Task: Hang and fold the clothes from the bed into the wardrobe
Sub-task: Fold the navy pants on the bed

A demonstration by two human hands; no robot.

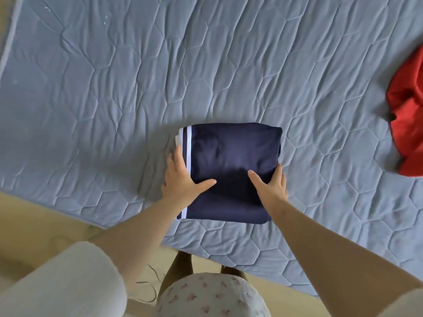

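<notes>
Both hands bracket a folded navy garment [231, 156] on the bed [114, 88]. Left hand [183, 179] lies along the left edge by the white stripes [188, 152], fingers fairly straight, thumb spread flat on top. Right hand [271, 186] sits against the right edge, fingers straight along the side, thumb flat on top. Neither hand visibly curls round the cloth. The garment lies flat as a neat rectangle near the bed's near edge. A red garment [409, 115] lies crumpled at the far right, well apart. Tan floor [34, 220] shows at near left.
</notes>
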